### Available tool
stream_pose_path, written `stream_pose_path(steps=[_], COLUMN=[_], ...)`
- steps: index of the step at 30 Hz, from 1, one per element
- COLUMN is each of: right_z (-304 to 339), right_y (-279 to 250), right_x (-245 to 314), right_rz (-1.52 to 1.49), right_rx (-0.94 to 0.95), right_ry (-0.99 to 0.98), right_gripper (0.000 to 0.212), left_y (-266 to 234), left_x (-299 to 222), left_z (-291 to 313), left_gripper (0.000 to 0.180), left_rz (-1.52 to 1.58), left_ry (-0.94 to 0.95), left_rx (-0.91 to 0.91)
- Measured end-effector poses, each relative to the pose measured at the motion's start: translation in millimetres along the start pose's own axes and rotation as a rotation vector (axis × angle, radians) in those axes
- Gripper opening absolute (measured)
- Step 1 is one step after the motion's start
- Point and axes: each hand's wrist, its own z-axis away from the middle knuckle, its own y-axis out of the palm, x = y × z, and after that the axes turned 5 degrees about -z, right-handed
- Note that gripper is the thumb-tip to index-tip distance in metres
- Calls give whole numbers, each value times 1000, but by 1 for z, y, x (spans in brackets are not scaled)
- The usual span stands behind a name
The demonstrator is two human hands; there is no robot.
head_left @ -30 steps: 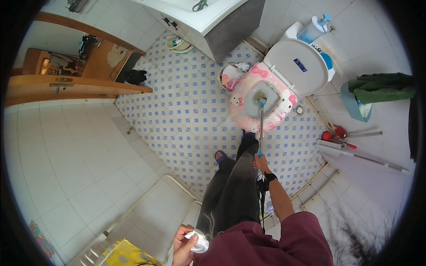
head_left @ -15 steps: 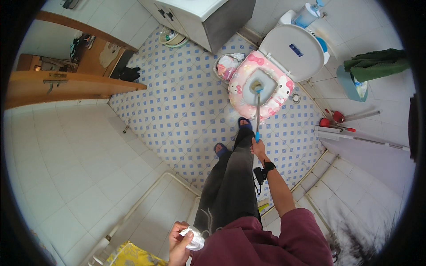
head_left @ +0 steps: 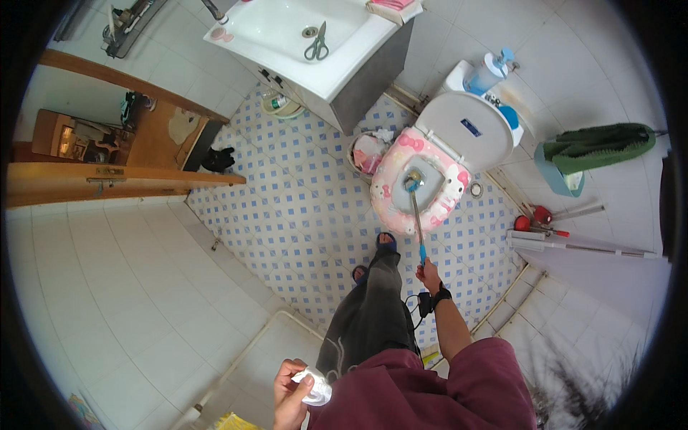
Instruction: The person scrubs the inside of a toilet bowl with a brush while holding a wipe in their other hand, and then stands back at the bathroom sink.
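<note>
My right hand is closed around the blue grip of a long-handled toilet brush. The brush head is down inside the bowl of the toilet, whose seat wears a pink and white patterned cover. Behind it the lid stands raised. Close to my body at the bottom, my left hand pinches a wad of white tissue. A black band with a small dark device sits on my right wrist.
A waste bin stands left of the toilet, beside the vanity with its white sink and green-handled scissors. A green towel hangs at right above red-handled tools. A wooden door stands ajar at left.
The view has tilted up, bringing the sink and scissors into sight. The brush head has shifted slightly within the bowl. My left hand keeps its hold on the tissue.
</note>
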Motion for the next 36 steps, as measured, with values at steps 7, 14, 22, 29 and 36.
stream_pose_path(steps=[7,14,22,29,36], right_z=[-20,-18,116,160,136], right_y=[-1,3,167,246,309], right_x=[3,-7,49,93,218], right_rz=[-84,832,558,567,810], right_rx=[64,132,105,205,146], right_ry=[-9,-427,-264,-228,-556], right_gripper=[23,20,29,29,27], left_y=[19,-134,-92,-93,-39], left_x=[-65,-75,-356,-448,-479], left_z=[-42,-108,-46,-65,-105], left_gripper=[32,30,17,12,5], left_rz=[25,869,385,341,455], left_ry=[61,-520,478,1087,1028], left_rx=[-20,411,750,1287,1095])
